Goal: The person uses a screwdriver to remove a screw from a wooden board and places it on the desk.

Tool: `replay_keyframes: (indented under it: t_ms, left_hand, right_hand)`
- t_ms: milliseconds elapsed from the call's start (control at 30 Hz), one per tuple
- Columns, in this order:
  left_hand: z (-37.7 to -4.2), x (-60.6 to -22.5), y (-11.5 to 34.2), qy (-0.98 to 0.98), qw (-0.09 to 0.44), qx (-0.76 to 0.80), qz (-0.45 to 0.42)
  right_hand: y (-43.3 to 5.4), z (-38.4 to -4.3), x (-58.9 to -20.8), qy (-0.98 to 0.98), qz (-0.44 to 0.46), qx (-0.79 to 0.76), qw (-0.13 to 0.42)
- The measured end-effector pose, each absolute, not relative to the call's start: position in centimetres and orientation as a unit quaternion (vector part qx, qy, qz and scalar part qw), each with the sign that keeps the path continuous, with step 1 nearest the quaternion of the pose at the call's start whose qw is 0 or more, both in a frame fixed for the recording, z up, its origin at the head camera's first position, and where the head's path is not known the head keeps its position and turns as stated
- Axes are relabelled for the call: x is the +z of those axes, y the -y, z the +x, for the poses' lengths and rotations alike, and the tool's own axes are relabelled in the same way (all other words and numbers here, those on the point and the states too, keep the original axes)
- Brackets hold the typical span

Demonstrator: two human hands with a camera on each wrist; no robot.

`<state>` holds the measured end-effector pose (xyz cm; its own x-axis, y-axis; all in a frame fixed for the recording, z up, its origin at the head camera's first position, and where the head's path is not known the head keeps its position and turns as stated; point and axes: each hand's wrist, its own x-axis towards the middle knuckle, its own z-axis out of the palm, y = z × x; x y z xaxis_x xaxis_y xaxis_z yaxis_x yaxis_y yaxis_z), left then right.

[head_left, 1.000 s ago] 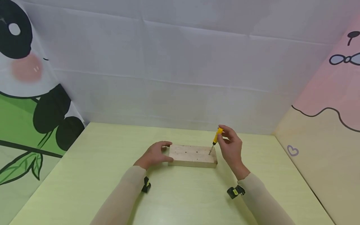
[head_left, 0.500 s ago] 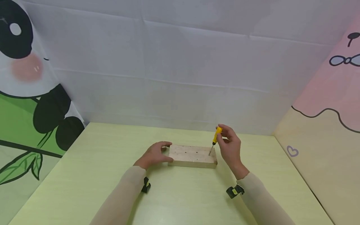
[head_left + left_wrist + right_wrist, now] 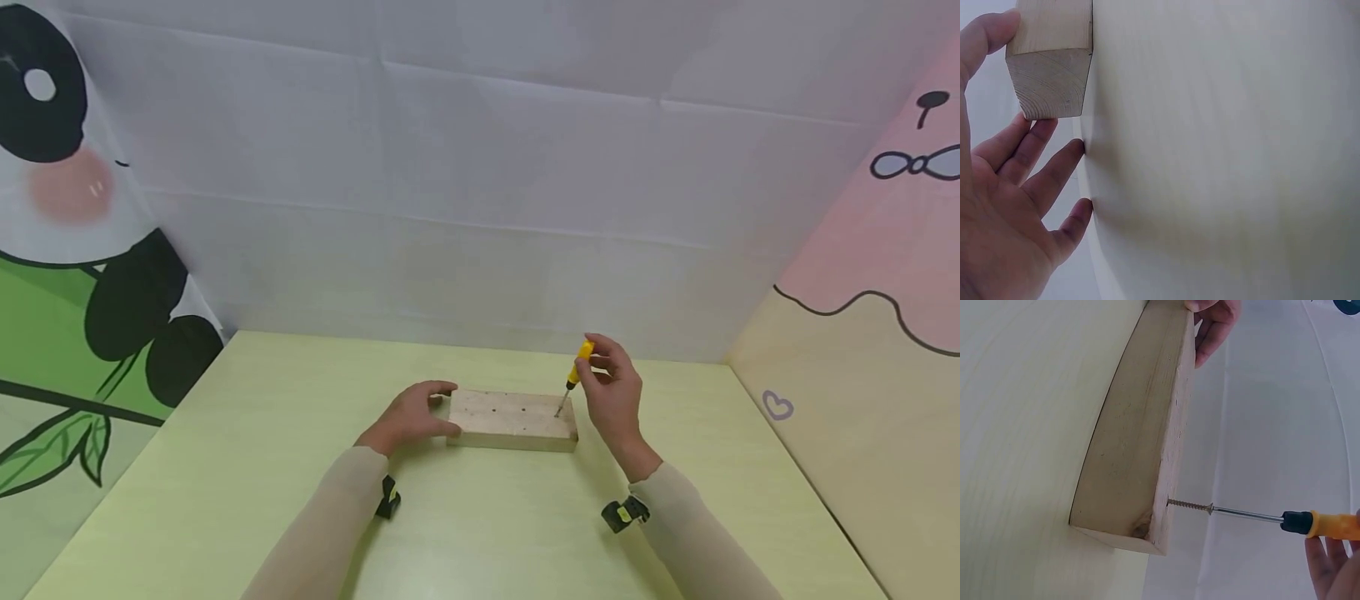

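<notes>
A pale wooden block (image 3: 491,423) with several small dark holes in its top lies flat on the table. My left hand (image 3: 411,412) holds its left end, thumb at the near side and fingertips at the far side. In my right hand (image 3: 617,400) is a screwdriver (image 3: 579,367) with a yellow and black handle, pinched between thumb and fingers and leaning slightly to the right. The right wrist view shows a screw (image 3: 1190,504) standing in the block near its right end, most of its thread exposed. The screwdriver's tip meets the screw head.
The light yellow-green table (image 3: 480,533) runs back to a white cloth backdrop (image 3: 480,208). Printed panels stand at both sides, a panda-like panel (image 3: 75,192) on the left and a pink and cream panel (image 3: 862,375) on the right.
The head view has tilted very slightly. My right hand and the screwdriver handle have shifted a little; the block and my left hand stay in place, and the tip remains at the screw.
</notes>
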<state>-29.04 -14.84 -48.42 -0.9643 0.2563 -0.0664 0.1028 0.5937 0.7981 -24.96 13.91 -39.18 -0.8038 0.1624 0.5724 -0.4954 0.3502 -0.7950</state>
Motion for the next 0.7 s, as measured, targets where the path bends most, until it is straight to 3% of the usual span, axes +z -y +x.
replay_keyframes:
  t_ms: [700]
  left_hand:
    - [-29.11,-48.32,14.57,-0.892,0.089,0.433,0.094]
  right_hand:
    - [-14.17,-24.88,-39.47,0.767,0.097,0.548,0.32]
